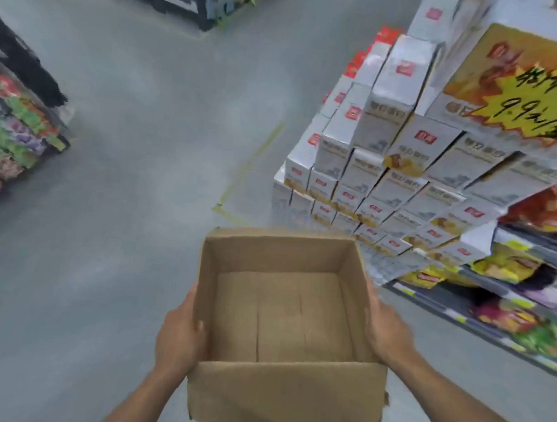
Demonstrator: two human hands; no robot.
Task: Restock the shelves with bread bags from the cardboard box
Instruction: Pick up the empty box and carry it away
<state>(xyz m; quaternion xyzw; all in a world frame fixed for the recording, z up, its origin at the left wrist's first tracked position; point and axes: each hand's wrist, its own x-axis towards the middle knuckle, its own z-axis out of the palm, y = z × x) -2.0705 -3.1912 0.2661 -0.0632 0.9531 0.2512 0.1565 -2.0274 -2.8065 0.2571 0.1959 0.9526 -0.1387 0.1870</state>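
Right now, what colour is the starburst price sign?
Yellow, with black handwriting; the price sign shows best in the head view.

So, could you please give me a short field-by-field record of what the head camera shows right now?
setting: shop aisle with a grey floor
cardboard box: open-topped, carried in front of the person, nothing visible inside
left hand: grips the box's left wall, thumb over the rim
right hand: holds the box's right wall
white cartons: stacked in tiers, right of the box
price sign: yellow starburst, on the stack
shelf: far right, holds coloured packets
bread bags: none identifiable
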